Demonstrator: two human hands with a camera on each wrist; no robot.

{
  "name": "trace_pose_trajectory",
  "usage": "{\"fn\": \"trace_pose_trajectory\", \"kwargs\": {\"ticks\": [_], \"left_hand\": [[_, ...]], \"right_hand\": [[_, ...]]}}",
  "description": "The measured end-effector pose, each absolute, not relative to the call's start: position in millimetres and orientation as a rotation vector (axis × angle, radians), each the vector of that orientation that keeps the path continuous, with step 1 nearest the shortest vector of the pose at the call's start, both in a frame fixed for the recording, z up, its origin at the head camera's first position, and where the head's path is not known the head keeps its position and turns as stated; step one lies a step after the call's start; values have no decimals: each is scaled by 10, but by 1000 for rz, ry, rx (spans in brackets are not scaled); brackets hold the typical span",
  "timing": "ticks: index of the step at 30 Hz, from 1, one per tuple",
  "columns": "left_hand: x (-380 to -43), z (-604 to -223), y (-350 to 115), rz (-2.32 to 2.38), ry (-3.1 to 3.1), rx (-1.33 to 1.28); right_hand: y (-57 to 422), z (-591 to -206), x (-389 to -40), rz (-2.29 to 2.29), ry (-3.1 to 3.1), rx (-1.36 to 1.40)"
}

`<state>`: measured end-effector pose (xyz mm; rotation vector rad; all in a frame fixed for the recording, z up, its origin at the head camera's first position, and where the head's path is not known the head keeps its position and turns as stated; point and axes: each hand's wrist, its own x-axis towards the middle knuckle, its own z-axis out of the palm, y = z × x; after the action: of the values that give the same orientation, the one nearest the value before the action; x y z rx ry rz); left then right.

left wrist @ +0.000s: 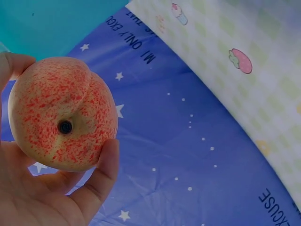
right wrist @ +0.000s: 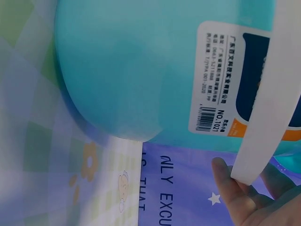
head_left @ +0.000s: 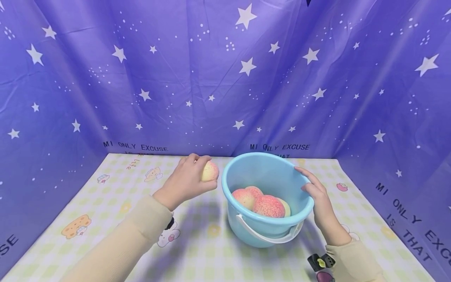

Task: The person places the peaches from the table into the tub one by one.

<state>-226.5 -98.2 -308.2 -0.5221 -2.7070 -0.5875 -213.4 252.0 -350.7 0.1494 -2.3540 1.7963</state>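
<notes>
A peach [left wrist: 61, 113] with red speckles over pale yellow is in my left hand [head_left: 190, 178], its thumb and fingers curled round the fruit. In the head view this hand is raised just left of a light blue bucket [head_left: 260, 231]. My right hand [head_left: 322, 203] grips the bucket's right rim, with fingertips over the edge. Inside the bucket lie several more peaches [head_left: 269, 206], pink-red and yellow. The white handle [head_left: 267, 239] hangs down the bucket's near side; in the right wrist view it crosses in front of part of the right hand.
A checked tablecloth [head_left: 116, 231] with cartoon prints covers the table under the bucket. Purple star-patterned cloth [head_left: 190, 78] hangs behind the table and along both sides. The bucket's outer wall bears a printed label [right wrist: 211, 84].
</notes>
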Motion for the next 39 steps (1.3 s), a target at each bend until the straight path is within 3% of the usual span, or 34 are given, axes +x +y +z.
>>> {"fn": "trace_pose_trajectory", "kwargs": {"ticks": [39], "left_hand": [[-2291, -2586, -713, -471, -2782, -565]], "right_hand": [[2524, -3513, -2147, 1808, -2345, 147]]}}
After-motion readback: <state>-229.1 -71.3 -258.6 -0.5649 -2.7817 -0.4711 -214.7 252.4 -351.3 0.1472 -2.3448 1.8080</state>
